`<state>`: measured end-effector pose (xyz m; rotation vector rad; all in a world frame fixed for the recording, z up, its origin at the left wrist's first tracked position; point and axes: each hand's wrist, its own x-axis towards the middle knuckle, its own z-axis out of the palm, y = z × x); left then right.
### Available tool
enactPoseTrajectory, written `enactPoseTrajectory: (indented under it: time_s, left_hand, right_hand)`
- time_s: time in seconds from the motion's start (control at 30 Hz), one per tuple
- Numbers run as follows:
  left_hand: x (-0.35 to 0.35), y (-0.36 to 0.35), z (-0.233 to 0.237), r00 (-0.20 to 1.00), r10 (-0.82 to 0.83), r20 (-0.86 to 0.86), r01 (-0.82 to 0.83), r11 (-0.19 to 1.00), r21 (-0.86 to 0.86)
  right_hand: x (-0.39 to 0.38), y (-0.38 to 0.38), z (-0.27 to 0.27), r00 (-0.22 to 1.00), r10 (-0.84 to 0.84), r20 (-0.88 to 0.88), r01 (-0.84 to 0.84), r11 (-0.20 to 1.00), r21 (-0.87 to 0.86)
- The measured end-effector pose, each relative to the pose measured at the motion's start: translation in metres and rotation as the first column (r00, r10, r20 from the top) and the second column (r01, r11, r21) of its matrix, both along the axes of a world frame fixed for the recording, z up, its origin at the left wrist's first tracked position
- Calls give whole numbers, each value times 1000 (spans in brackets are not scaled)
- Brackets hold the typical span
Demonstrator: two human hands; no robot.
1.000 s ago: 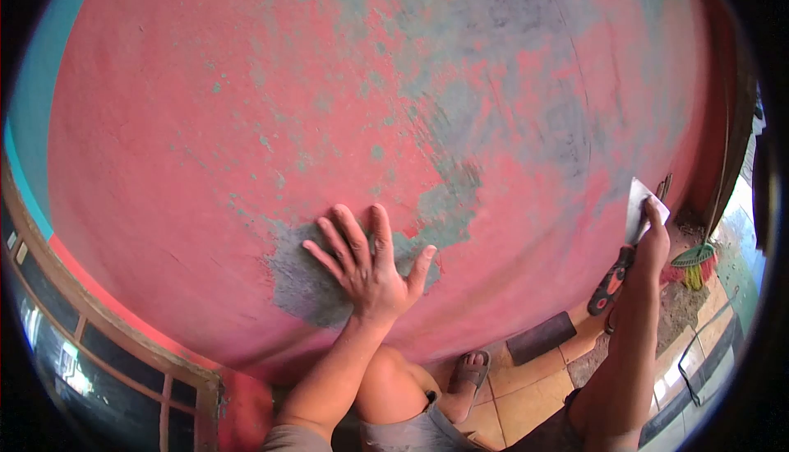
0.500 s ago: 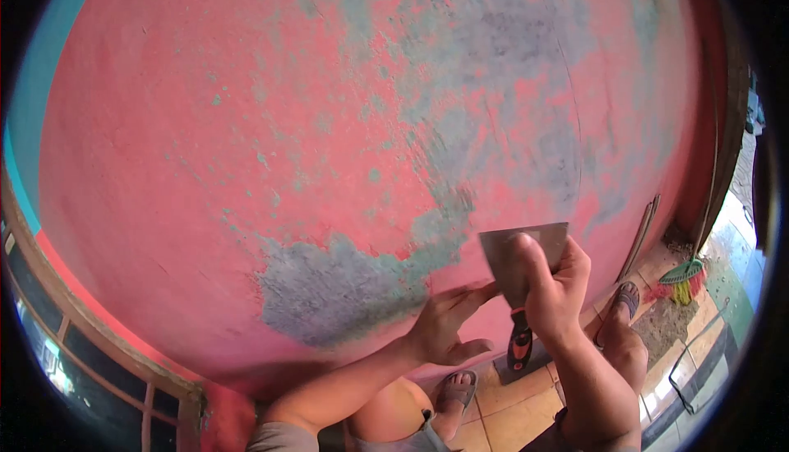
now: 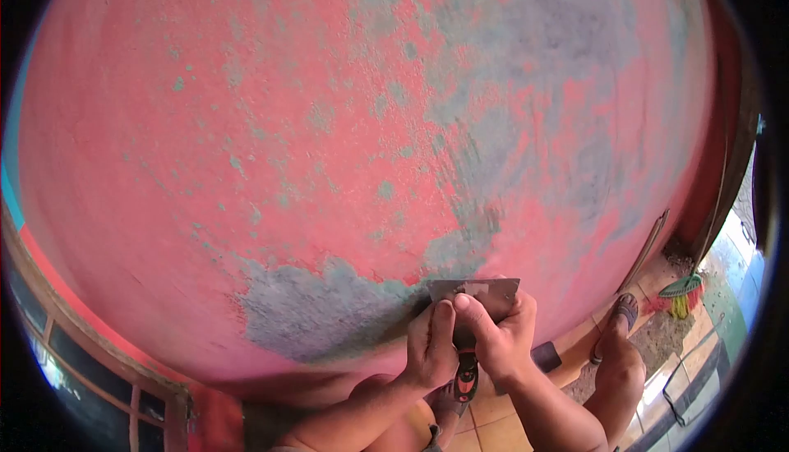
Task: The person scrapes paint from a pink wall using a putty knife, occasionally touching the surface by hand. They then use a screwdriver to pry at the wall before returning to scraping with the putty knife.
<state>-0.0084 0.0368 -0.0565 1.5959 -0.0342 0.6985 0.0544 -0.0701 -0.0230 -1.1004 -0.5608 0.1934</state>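
Observation:
A wide-bladed paint scraper point(image 3: 491, 291) is held by both hands against the lower part of the pink wall point(image 3: 329, 172). Its blade edge points up and its black and orange handle hangs below. My right hand point(image 3: 503, 339) grips the blade from the right, thumb pressed on its face. On the other side, my left hand point(image 3: 431, 349) is closed on the blade's left edge, its thumb also on the face. A bare grey patch point(image 3: 316, 308) lies just left of the blade, with ragged paint edges. Whether the blade edge touches the wall is hard to tell.
A broom point(image 3: 680, 292) with green, red and yellow bristles stands on the tiled floor at right, near debris point(image 3: 662, 329). Thin rods point(image 3: 643, 253) lean on the wall. A brown window frame point(image 3: 90, 349) is at lower left. My sandalled foot point(image 3: 626, 312) rests right.
The scraper has moved left and down. My left hand, fingertips near the blade's left edge before, has closed on the blade. The view has shifted slightly.

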Motion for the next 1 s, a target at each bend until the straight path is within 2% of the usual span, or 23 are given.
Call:
enactPoseTrajectory:
  time_s: [0.1,0.2,0.27,0.3,0.33,0.37,0.4,0.43,0.47,0.53,0.57,0.63,0.67,0.73,0.77,0.8,0.83,0.87,0.9,0.93,0.97,1.0]
  left_hand:
    - [0,-4,11,994,105,16,-106,989,106]
    - [-7,13,-9,997,-54,-63,52,998,-23]
    - [-10,20,-30,992,-70,-103,61,994,-92]
    - [-11,20,-36,995,-24,-101,23,1000,-16]
    - [-11,19,-40,995,23,-97,-18,998,59]
    - [-11,13,-36,992,119,-52,-103,966,238]
    - [-11,12,-37,975,223,-21,-186,858,478]
    - [-10,12,-38,943,330,51,-276,686,674]
    - [-10,16,-43,893,430,131,-316,394,863]
    - [-8,19,-47,829,469,304,-337,-14,941]
    - [-6,17,-41,821,442,362,-365,-82,927]
    - [-5,11,-32,842,503,197,-342,215,915]
    - [-3,6,-30,862,506,-41,-287,552,783]
    - [-6,9,-34,825,561,-72,-236,456,858]
    - [-10,17,-40,787,594,165,-199,-9,980]
    - [-10,20,-45,775,554,304,-185,-261,947]
    - [-11,22,-48,753,478,452,-189,-500,845]
    - [-10,19,-42,740,444,505,-242,-525,816]
    - [-9,17,-39,795,472,381,-299,-242,923]
    - [-9,15,-36,849,449,279,-342,62,938]
    - [-7,14,-36,954,299,34,-228,647,728]
    - [-7,13,-32,989,138,-44,-101,873,478]
  right_hand:
    - [-3,12,-1,997,-51,-60,55,996,66]
    - [-3,22,-11,954,-252,163,236,966,110]
    - [-5,24,-11,901,-358,244,330,932,147]
    - [-6,25,-11,868,-409,282,374,912,169]
    - [-8,26,-10,875,-419,241,384,906,179]
    - [-9,26,-9,881,-429,201,394,899,191]
    - [-10,26,-9,885,-438,160,405,892,202]
    - [-9,27,-12,865,-454,213,414,887,206]
    - [-7,28,-17,843,-467,267,422,882,210]
    - [-2,31,-20,776,-512,368,455,859,237]
    - [0,32,-20,732,-541,413,476,841,257]
    - [1,33,-18,684,-560,468,484,828,283]
    - [0,35,-15,681,-552,481,472,833,288]
    - [-3,36,-11,683,-546,485,459,838,297]
    - [-4,37,-11,688,-546,478,456,838,300]
    - [-4,37,-10,693,-545,472,453,838,304]
    - [-3,35,-10,693,-539,479,455,842,290]
    - [-3,33,-9,696,-531,484,455,847,275]
    - [-3,32,-10,698,-524,488,455,851,261]
    - [-5,32,-12,723,-526,449,457,851,261]
    - [-8,34,-15,745,-526,410,457,850,261]
    - [-10,35,-17,765,-527,371,458,850,261]
